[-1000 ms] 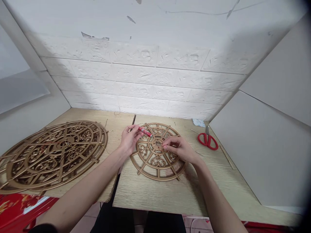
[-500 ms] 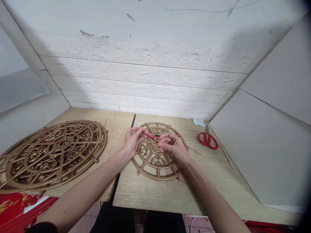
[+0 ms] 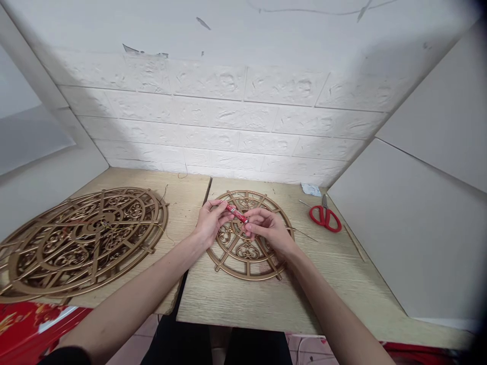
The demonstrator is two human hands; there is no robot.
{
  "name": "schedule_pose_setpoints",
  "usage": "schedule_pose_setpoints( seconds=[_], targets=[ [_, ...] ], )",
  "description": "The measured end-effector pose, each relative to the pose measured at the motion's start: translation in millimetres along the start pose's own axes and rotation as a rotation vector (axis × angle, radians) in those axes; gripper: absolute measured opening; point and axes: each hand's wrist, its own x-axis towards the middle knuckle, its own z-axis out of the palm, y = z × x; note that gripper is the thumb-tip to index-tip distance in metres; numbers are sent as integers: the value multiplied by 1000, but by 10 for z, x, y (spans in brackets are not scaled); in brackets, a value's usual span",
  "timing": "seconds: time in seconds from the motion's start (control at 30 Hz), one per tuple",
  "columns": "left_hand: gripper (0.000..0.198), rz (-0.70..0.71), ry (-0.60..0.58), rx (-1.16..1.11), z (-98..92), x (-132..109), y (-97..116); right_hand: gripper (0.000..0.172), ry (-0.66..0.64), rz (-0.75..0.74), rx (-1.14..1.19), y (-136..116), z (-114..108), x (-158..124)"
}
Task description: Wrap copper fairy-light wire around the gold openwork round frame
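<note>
A slim red pen-like tube (image 3: 239,214) with silver bands slants down to the right between my two hands. My left hand (image 3: 210,221) is closed around its upper left end, thumb on top. The fingers of my right hand (image 3: 268,228) pinch at its lower right end; exactly what else lies between those fingertips is hidden. Both hands are just over a round gold openwork panel (image 3: 248,277) with scroll ornaments, which lies flat on the wooden table (image 3: 243,304). A thin rod (image 3: 305,235) sticks out past the panel's right side.
On the left lies a stack of similar gold panels (image 3: 89,291) with thin wire or thread on it. Red-handled scissors (image 3: 325,219), a small pale blue packet (image 3: 311,189) and a thin stick (image 3: 354,243) lie at the right. A white brick-patterned wall (image 3: 228,116) stands behind the table.
The red tube has shifted slightly down and right, its lower end now at my right fingertips. My left hand has moved a little to the right. The panels stay put.
</note>
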Motion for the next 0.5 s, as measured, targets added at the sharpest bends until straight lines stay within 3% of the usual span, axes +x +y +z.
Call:
schedule_pose_setpoints(
  seconds=[0.5],
  targets=[
    [14,35,76,-30,16,21,27,17,58,-18,-44,-56,-13,-19]
  ],
)
